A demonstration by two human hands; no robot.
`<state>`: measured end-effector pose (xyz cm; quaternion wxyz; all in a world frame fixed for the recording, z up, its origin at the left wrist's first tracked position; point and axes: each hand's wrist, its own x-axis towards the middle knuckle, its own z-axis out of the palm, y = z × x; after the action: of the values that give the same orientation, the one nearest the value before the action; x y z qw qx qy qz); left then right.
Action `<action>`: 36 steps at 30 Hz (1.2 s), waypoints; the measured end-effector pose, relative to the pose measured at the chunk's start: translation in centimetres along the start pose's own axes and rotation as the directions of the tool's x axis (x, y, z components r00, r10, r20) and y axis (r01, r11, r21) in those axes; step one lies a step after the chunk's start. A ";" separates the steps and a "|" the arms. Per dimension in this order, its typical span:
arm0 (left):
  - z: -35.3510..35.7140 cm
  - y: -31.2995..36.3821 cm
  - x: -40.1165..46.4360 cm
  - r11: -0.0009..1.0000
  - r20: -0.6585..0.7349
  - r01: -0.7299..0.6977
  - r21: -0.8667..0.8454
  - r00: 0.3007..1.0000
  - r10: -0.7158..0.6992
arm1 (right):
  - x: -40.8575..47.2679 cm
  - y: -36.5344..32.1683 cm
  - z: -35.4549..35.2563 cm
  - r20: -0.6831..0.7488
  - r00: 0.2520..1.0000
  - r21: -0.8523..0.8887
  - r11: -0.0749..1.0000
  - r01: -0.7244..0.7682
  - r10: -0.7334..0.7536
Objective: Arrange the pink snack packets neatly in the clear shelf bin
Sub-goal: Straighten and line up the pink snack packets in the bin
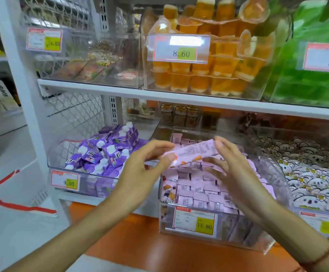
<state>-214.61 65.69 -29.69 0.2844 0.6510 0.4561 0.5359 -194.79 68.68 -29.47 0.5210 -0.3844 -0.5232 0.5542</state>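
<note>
A stack of pink packets (192,153) is held level above the clear bin (179,228), pressed end to end between both hands, probably so the row stays squared up as one block and can go down in line with those already there. The left hand (148,163) closes its grip on the near-left end, thumb at the lower edge and fingers curled over the top; the right hand (230,165) caps the far-right end with its upper fingers, while its lower fingers spread loose over the bin, not gripping anything. Below, the bin holds packed rows of packets (199,193), mostly standing on edge, labels to the front, with a couple at the left end turned to show a cartoon face. That order suggests the job is well along, and the held row likely belongs on top or in a gap toward the far side. The bin sits on the lower shelf (120,242), its price tag (195,220) on the near wall. To the left lies a bin of purple cartons (105,152), heaped loosely; to the right, a bin of white packets (306,173). On the shelf above stand orange jelly cups (208,75).
</note>
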 end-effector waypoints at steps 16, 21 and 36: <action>-0.3 1.2 -1.1 0.932 -0.176 0.162 -0.325 0.958 -0.228 | -0.6 1.0 1.8 -0.097 0.986 -0.284 0.954 0.101 -0.133; -2.2 -0.4 -0.6 1.000 -0.268 0.017 0.001 0.963 -0.016 | -0.6 3.5 1.9 0.273 0.916 -0.820 0.427 0.382 -0.295; -1.9 0.5 1.1 0.653 0.402 -0.461 0.601 0.880 0.252 | -1.2 3.4 0.6 0.354 0.893 -0.733 0.510 0.449 -0.277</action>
<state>-216.28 66.28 -28.23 -0.0244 0.8559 0.4358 0.2774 -195.79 67.74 -32.89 0.3441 -0.4022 -0.8309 0.1715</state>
